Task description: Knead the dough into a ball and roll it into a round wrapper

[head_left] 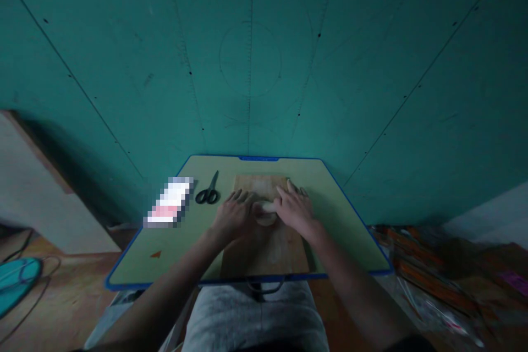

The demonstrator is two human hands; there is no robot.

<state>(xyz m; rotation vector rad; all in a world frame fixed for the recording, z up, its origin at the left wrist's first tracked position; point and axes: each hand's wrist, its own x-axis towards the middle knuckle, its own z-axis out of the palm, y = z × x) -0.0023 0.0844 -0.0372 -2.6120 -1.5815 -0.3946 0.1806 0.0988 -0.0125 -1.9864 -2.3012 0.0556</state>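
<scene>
A pale round piece [266, 217], too dim to tell its kind, lies on a wooden board [264, 253] between my two hands. At its left edge is my left hand [234, 213], back upward, fingers bent forward over the board; its thumb is hidden. From the right, my right hand [295, 206] reaches in with a thumb or finger against the piece's upper edge, other fingers spread toward the board's far right corner. Both hands appear to hold the piece down at its sides. Black-handled scissors [209, 192] lie left of the board, blades pointing away.
The pale table [338, 220] has a blue rim and stands against a green wall [264, 66]. A phone-like blurred rectangle [169, 203] lies at left, with a small orange triangle [155, 254] nearer me. Wrapped bundles [433, 275] sit on the floor at right.
</scene>
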